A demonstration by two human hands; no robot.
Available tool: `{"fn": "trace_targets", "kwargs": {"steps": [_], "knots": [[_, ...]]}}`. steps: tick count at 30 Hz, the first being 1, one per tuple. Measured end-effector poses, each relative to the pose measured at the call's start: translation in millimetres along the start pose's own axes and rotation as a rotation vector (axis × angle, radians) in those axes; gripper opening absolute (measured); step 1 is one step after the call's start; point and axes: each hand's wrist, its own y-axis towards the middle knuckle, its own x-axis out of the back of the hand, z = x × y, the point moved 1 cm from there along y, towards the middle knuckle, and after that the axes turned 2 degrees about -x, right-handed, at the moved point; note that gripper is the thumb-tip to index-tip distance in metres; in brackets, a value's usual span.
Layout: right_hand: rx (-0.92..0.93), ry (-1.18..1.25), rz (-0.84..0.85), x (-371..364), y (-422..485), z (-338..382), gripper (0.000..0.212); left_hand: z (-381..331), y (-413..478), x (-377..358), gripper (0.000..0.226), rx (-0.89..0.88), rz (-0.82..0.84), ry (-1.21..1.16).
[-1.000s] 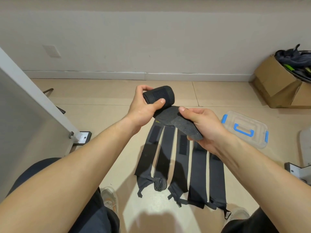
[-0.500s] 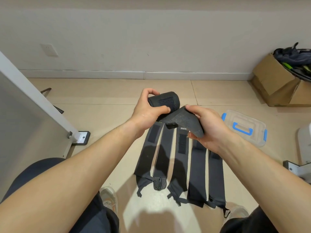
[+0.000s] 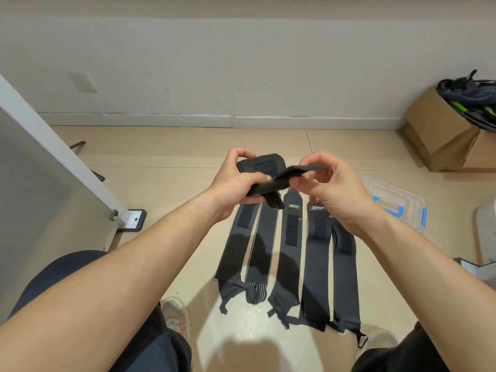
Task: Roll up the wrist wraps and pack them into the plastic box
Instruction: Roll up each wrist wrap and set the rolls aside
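Head view looks down on a beige tiled floor (image 3: 166, 167) that ends at a pale wall (image 3: 241, 63). On the left a white panel (image 3: 40, 170) stands slanted in the picture, and its foot rests on the floor. In the far right corner a cardboard box (image 3: 440, 135) sits against the wall, with dark things inside it.

In the middle of the floor five flat wraps (image 3: 314, 264) lie side by side, dark and stretched out, with their thin loops at the near ends. A clear plastic box (image 3: 397, 200) with a blue handle and blue clips stands on the floor to the right of them. Its lid is on, and the right wrist hides part of it.

Above the far ends of the flat wraps both hands hold one more wrap in the air. The left hand (image 3: 233, 183) grips the rolled wrap (image 3: 264, 165) — fingers curled over its far side, thumb on the near side. The right hand (image 3: 335, 189) pinches the loose end (image 3: 292, 174) of the same wrap between thumb and fingers, and this end reaches across from the roll. The roll is well apart from the plastic box.

At the bottom edge two shoes (image 3: 175, 315) show — one under each forearm.
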Motion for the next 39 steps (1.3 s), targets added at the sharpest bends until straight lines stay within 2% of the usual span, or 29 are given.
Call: {"fn": "trace_targets", "kwargs": {"steps": [3, 9, 13, 15, 17, 19, 22, 24, 27, 34, 39], "knots": [[0.108, -0.075, -0.069, 1.6, 2.3, -0.1, 0.014, 1.1, -3.8, -2.8, 0.038, 0.021, 0.096, 0.008], [0.174, -0.102, -0.084, 2.7, 7.4, -3.2, 0.010, 3.1, -9.9, -13.7, 0.037, 0.126, 0.187, -0.076], [0.199, -0.109, -0.150, 1.3, 12.1, -3.6, 0.030, 5.7, -13.1, -21.8, 0.027, 0.172, 0.180, -0.124], [0.206, -0.126, -0.202, 2.9, 15.5, -5.7, 0.032, 4.3, -14.0, -23.4, 0.032, 0.218, 0.165, -0.196], [0.208, -0.124, -0.232, 4.4, 17.7, -8.3, 0.030, 2.2, -13.4, -23.8, 0.048, 0.228, 0.171, -0.212], [0.205, -0.110, -0.242, 4.6, 18.4, -9.8, 0.027, 1.4, -14.2, -25.5, 0.060, 0.171, 0.210, -0.154], [0.180, -0.069, -0.248, 4.9, 18.0, -9.8, 0.020, 1.0, -21.1, -30.6, 0.033, 0.038, 0.220, -0.013], [0.145, -0.056, -0.251, 4.6, 17.6, -11.5, 0.022, 3.3, -23.0, -31.9, 0.028, -0.018, 0.194, 0.026], [0.080, -0.023, -0.255, 1.2, 16.0, -13.6, 0.024, 2.4, -24.7, -31.2, 0.035, -0.074, 0.199, 0.047], [-0.082, 0.131, -0.277, -3.4, 12.8, -14.5, 0.027, 2.2, -24.3, -32.3, 0.077, -0.172, 0.130, 0.153], [-0.210, 0.241, -0.270, -4.8, 13.0, -17.0, 0.034, 0.6, -25.0, -31.4, 0.080, -0.279, 0.141, 0.339]]}}
